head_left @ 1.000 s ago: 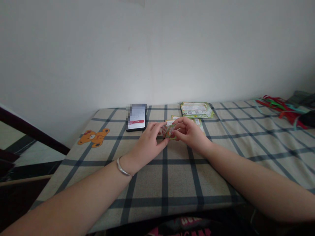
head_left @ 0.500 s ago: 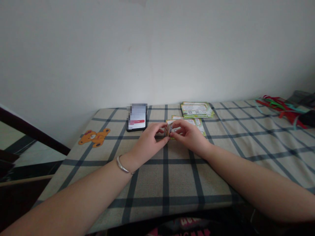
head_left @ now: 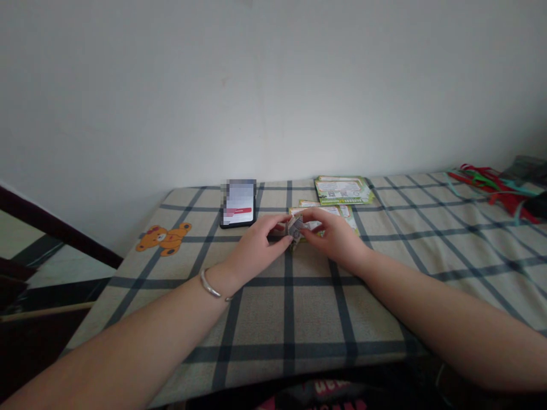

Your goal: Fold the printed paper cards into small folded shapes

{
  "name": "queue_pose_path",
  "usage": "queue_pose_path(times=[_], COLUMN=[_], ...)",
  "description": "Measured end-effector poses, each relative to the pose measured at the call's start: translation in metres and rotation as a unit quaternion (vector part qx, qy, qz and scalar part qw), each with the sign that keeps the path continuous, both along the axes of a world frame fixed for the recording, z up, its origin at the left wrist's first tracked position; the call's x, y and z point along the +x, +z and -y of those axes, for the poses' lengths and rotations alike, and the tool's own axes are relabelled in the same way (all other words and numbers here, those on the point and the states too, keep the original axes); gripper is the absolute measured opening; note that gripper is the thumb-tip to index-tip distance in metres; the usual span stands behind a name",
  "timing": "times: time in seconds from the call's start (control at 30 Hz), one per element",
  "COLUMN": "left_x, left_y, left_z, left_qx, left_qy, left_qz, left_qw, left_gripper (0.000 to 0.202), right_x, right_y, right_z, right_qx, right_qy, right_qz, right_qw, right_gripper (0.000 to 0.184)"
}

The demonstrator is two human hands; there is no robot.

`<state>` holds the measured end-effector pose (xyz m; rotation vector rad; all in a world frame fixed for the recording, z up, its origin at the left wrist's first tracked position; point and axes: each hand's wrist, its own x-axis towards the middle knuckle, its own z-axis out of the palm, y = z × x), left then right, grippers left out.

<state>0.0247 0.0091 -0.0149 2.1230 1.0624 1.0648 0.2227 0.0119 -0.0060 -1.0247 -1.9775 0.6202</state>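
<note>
A bear print (head_left: 163, 238) sits at 9 o'clock on the cloth (head_left: 299, 310). The phone (head_left: 238, 204) lies at 11 o'clock from the left hand (head_left: 256, 247). That hand pinches a small paper (head_left: 294, 228), seemingly folded, mid-cloth. The right hand (head_left: 335, 239) pinches its other side. Cards (head_left: 343, 190) lie at 1 o'clock.

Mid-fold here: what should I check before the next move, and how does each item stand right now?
1. Left hand pinches the folded paper: ok.
2. Right hand pinches its other side: ok.
3. Creases lined up: cannot tell, too small.
4. Stack of leaflets lies flat behind the hands, apart from them: ok.
5. Phone lies apart from the hands, screen lit: ok.
6. Ribbons lie at the far right, away from the fold: ok.
</note>
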Motion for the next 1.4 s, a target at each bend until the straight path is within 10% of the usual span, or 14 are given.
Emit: queue_pose_path(times=[0.7,1.4], left_x=[-0.0061,-0.0045], left_y=[0.0025,0.0011], left_z=[-0.0027,-0.0002], left_qx=[0.071,0.017], left_qy=[-0.002,0.014], left_qz=[-0.134,-0.060], left_qw=[0.988,0.998], left_gripper=[0.042,0.029], right_x=[0.0106,0.0084], right_y=[-0.0013,-0.0023], right_z=[-0.0088,-0.0051], right_qx=[0.005,0.049], right_qy=[-0.014,0.025], right_qz=[0.110,0.075], right_qw=[0.994,0.996], right_gripper=[0.026,0.039])
